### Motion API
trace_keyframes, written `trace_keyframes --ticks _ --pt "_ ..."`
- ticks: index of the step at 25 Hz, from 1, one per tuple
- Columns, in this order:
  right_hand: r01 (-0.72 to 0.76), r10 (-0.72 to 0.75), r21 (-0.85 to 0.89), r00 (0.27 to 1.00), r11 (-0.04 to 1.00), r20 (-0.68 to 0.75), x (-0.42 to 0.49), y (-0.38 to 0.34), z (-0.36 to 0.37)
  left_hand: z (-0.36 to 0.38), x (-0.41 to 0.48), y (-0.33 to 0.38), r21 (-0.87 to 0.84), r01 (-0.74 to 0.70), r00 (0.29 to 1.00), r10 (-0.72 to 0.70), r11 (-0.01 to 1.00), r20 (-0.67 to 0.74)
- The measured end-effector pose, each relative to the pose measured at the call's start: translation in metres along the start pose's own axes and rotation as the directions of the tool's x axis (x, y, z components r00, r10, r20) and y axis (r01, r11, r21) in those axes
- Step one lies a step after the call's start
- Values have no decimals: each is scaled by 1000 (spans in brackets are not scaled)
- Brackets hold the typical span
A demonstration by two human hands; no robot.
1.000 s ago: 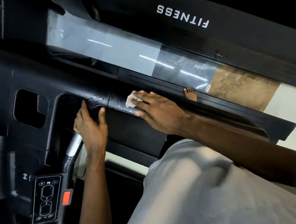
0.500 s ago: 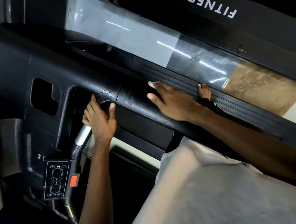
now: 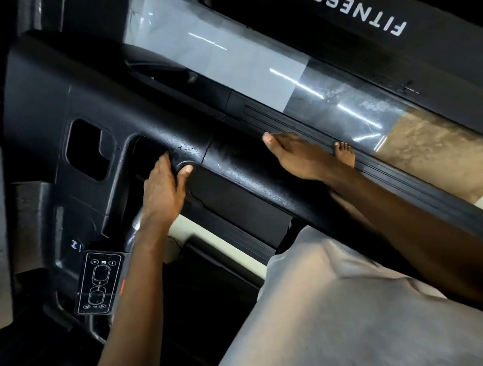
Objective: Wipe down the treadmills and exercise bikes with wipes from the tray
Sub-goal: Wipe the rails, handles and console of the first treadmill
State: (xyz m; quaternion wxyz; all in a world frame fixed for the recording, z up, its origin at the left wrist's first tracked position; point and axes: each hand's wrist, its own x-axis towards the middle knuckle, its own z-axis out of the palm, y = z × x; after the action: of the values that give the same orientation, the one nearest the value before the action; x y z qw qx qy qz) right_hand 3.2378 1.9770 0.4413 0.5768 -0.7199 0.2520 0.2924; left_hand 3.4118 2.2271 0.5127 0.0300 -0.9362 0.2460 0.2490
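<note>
I stand at a black treadmill, looking down on its thick textured handrail [image 3: 241, 168], which runs from the console at the left toward the lower right. My left hand [image 3: 162, 191] grips the rail at its bend, fingers over the top and thumb underneath. My right hand [image 3: 300, 155] lies palm down on the rail further right, its fingers reaching over the far side and hidden. No wipe shows; whether one lies under that hand I cannot tell.
A small control panel [image 3: 99, 284] with a red button [image 3: 122, 285] sits below the left hand. Beyond the rail lie a ribbed side strip [image 3: 413, 182], my bare foot [image 3: 344, 152], glossy floor tiles [image 3: 220, 53] and a neighbouring belt marked FITNESS [image 3: 359, 12].
The right hand slid rightward along the rail. The white wipe seen under its fingers a second ago is now out of sight. The left hand kept its grip at the bend.
</note>
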Motion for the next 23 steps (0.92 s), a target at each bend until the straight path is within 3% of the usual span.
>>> trace_keyframes --ticks 5,9,12,18,21,23 --pt "313 -310 20 948 950 -71 16 -51 12 10 -1 5 130 14 991 4 991 -136" --pt "500 -550 -332 832 800 -70 -23 -23 34 23 -8 14 207 101 964 -43 973 -264" --pt "465 -562 -526 827 712 -30 -35 -26 57 26 -8 13 222 90 956 -22 971 -294" --pt "355 -524 -682 850 640 -49 -21 -65 79 27 -8 14 201 86 949 -18 976 -316" --pt "298 -473 -685 877 665 -78 -36 -38 65 26 -8 13 210 91 940 -14 973 -341" --pt "248 -371 -584 923 773 -100 -24 -39 49 26 -8 13 218 93 937 -12 972 -348"
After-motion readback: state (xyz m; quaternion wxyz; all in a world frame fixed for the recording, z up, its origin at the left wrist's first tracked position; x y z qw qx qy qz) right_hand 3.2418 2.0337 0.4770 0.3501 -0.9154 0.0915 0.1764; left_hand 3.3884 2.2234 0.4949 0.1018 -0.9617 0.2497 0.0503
